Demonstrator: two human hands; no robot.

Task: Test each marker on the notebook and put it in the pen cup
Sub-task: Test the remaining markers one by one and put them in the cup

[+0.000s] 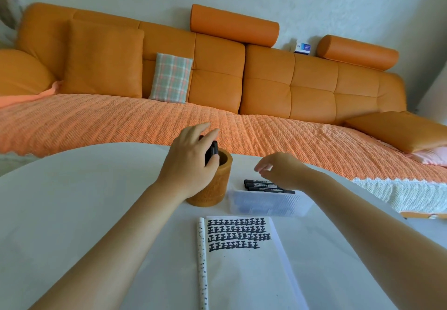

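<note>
From the head view, my left hand (191,157) is curled round a black marker (212,151), thumb on one side and fingers on the other, holding it at the mouth of the pen cup (212,189) with its lower end dipping inside the rim. The marker is a stubby dark barrel, mostly hidden by my fingers. The cup is a tan, carved-looking wooden cylinder standing upright on the white table (72,201). Just to its right sits a clear plastic box (263,204) with more black markers (263,186) lying flat along its far side, white labels showing. My right hand (280,169) hovers above them, fingers loosely curled, gripping nothing. The notebook (244,268) lies open in front of me, near the box, with four rows of thick black strokes (238,234) across the top of the page and its speckled cover folded back at the left. The table's curved far edge runs close behind the cup; left of my left arm the tabletop is wide and bare. Beyond the edge is an orange sofa (266,80) with a knitted throw (121,121).
</note>
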